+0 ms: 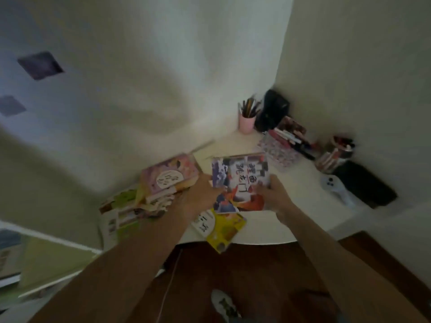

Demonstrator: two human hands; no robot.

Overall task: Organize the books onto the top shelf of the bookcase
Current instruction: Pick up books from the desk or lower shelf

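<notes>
Nearest the camera, two bare forearms reached forward over a dark wooden floor [256, 276], where a pale shoe [225, 304] showed at the lower edge. At the near rim of the white tabletop [268, 227] a yellow book [224, 229] lay flat, one corner hanging over the edge. Just above it both hands held a picture book [240, 180] with a purple, white and orange cover and large dark characters. The left hand [200, 197] gripped its left edge, though blur hid how the fingers lay, and the right hand [271, 194] clasped its right edge with the thumb on the cover. To the left of that book sat an untidy pile of books [149, 199], topped by a pink and purple one [171, 174], close against the left hand. Further back on the right lay a white controller [333, 185] beside a flat black object [366, 185]. Beyond these stood a clear patterned box [277, 150], a tin of pens [335, 155], a pink pencil cup [247, 123] and a dark bag [272, 110] in the corner of the pale walls. The whole view was smeared by motion.
</notes>
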